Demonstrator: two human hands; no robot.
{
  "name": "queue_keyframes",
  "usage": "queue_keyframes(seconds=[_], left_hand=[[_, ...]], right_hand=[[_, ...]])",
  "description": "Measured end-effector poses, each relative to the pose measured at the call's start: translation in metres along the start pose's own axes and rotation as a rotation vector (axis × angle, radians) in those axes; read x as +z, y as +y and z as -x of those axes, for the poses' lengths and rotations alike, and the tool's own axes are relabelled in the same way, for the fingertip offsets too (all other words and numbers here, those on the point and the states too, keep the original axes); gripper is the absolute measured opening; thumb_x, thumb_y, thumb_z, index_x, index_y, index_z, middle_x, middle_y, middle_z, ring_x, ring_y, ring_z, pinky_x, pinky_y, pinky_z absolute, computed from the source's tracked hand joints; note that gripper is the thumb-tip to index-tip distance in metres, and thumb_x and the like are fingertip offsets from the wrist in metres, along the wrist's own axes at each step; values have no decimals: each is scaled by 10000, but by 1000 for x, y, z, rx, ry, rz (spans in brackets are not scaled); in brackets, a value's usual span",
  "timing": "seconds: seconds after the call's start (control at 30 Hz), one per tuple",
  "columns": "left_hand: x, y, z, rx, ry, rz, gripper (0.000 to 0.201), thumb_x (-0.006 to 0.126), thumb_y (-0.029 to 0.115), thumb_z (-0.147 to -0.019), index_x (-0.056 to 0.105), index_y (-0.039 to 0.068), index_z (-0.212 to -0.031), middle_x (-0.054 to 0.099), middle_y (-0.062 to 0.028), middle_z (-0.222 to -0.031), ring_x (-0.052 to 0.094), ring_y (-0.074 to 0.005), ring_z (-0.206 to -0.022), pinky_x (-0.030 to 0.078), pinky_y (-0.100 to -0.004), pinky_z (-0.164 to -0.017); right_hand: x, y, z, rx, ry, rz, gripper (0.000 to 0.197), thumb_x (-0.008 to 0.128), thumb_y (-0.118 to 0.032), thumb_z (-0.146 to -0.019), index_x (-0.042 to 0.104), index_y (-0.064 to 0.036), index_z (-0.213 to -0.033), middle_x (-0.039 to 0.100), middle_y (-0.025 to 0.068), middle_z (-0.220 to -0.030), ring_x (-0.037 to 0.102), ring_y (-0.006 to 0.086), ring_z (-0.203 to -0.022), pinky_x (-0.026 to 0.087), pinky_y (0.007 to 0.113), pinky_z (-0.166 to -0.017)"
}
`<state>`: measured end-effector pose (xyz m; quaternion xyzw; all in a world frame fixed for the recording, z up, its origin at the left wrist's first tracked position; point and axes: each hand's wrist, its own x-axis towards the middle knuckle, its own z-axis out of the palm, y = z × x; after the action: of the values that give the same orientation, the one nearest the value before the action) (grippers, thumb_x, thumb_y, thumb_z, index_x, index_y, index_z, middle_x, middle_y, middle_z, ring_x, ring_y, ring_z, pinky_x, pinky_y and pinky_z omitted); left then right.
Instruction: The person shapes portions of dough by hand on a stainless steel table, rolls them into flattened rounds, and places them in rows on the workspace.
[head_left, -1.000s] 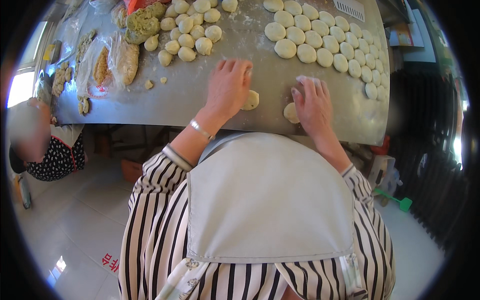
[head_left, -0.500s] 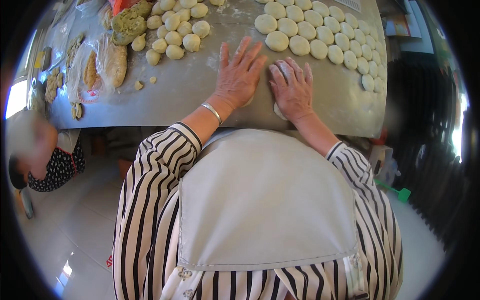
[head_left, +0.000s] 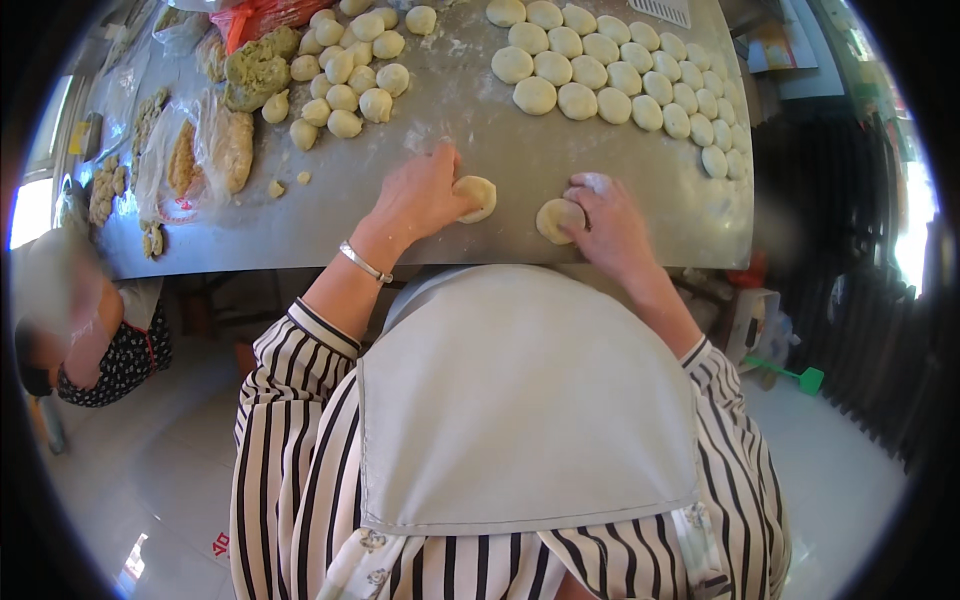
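Observation:
Near the table's front edge, my left hand (head_left: 422, 192) is closed, its fingers curled and the thumb against the edge of a round, flattened dough piece (head_left: 480, 198). Some way to its right lies a second flattened dough piece (head_left: 557, 221). My right hand (head_left: 615, 228) pinches that one at its right side, with flour on the knuckles. Parts of both pieces are hidden by the fingers. Beyond my right hand, flattened dough rounds (head_left: 577, 101) stand in close rows. Rounder dough balls (head_left: 343, 97) are clustered past my left hand.
The metal table (head_left: 420, 255) carries a lump of greenish filling (head_left: 262, 68), bags of filling (head_left: 226, 140) and a red plastic bag (head_left: 270, 16) on the left. Another person (head_left: 115, 340) is at the far left. A white slotted tray (head_left: 660, 10) lies at the back.
Both hands have drawn back toward the table's front edge and moved apart. Lying flat before, they now have bent fingers, and the two dough pieces under them show more fully.

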<state>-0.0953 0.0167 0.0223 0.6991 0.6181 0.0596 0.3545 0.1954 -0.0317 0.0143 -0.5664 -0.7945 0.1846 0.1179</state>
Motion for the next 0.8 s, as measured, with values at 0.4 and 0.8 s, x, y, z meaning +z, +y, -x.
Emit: queue_keyframes(seconds=[0.4, 0.8], left_hand=[[23, -10, 31, 230, 324, 279, 349, 814, 155, -854, 644, 85, -1151, 665, -102, -1138, 656, -269, -865, 541, -386, -758], [11, 3, 30, 238, 222, 124, 371, 822, 87, -806, 615, 74, -1113, 648, -128, -1124, 642, -270, -926, 537, -385, -795]], right_hand=[[-26, -15, 13, -18, -85, -115, 644, 843, -93, -770, 582, -130, -1358, 629, 109, -1304, 587, 340, -1244, 510, 470, -1022], [-21, 0, -9, -22, -428, -88, 810, 838, -111, -761, 524, -227, -1498, 538, 103, -1433, 573, 344, -1301, 557, 457, -986]])
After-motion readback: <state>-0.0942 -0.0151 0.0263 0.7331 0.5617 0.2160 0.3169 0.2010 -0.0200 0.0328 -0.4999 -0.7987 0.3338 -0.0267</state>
